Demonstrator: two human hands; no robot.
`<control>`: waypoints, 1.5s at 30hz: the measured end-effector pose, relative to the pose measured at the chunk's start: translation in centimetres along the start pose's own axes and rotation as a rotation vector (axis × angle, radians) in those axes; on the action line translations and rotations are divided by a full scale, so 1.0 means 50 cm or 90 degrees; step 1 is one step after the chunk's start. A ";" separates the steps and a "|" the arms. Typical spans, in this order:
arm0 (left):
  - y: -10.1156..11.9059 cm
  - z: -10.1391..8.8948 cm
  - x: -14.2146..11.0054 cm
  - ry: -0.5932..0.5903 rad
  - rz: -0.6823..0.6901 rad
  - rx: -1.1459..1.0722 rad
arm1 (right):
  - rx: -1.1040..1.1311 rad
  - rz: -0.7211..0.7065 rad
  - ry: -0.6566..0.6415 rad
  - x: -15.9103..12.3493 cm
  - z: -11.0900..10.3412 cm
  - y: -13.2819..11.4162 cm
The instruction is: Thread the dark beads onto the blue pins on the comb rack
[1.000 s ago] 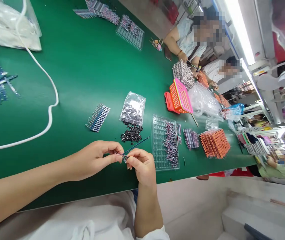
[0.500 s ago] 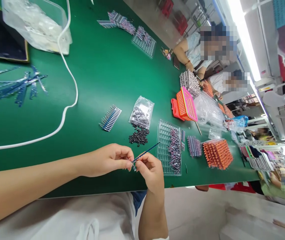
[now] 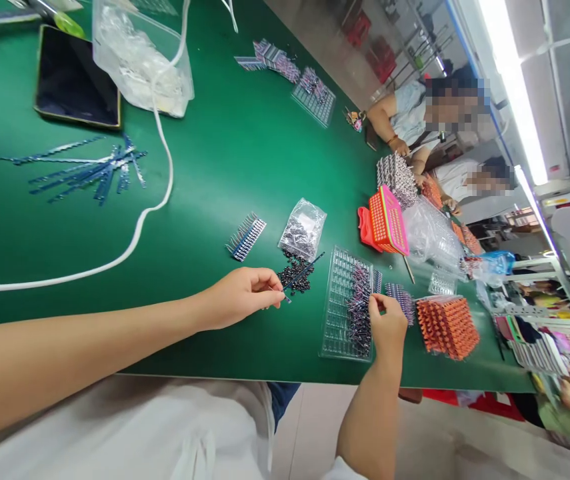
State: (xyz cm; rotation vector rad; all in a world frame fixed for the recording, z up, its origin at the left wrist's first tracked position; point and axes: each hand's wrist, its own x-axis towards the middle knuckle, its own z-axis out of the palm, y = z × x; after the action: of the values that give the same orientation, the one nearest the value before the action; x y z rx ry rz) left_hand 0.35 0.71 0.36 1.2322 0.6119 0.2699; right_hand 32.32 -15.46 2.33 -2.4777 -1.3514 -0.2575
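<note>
My left hand (image 3: 252, 291) pinches a thin dark blue strip (image 3: 305, 268), which slants up to the right over a heap of small black parts (image 3: 296, 275). My right hand (image 3: 388, 321) has thumb and forefinger closed at the right edge of a clear plastic compartment tray (image 3: 335, 310); what lies between the fingertips is too small to make out. Small parts with purplish leads (image 3: 359, 313) fill the tray's right side. Left of the black heap lies a blue strip with a row of metal pins (image 3: 247, 237). A clear bag of black parts (image 3: 303, 229) rests beside the heap.
A white cable (image 3: 137, 233) curves across the green table (image 3: 209, 153). Blue strips (image 3: 99, 172), a tablet-like device (image 3: 77, 77) and a plastic tub (image 3: 139, 60) lie at left. An orange basket (image 3: 385, 220) and stacked orange parts (image 3: 447, 327) stand at right. Two co-workers sit across.
My right hand has left the blue strip and moved right to the tray's edge. My left hand keeps the strip. The whole view has shifted, showing more of the table's left side.
</note>
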 end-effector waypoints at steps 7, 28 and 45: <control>-0.006 -0.006 0.011 0.069 -0.003 -0.036 | -0.051 -0.049 0.054 -0.030 0.006 -0.035; -0.009 -0.003 0.012 0.080 -0.023 -0.063 | 0.173 -0.078 -0.109 -0.141 0.101 -0.267; -0.010 -0.003 0.012 0.074 -0.010 -0.045 | 0.190 -0.044 -0.118 -0.126 0.101 -0.279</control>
State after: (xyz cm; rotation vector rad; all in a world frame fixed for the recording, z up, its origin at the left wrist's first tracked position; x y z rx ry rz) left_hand 0.68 0.97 -0.30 1.1490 0.7075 0.3487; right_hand 17.20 -11.53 -1.79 -2.2519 -1.4303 0.1550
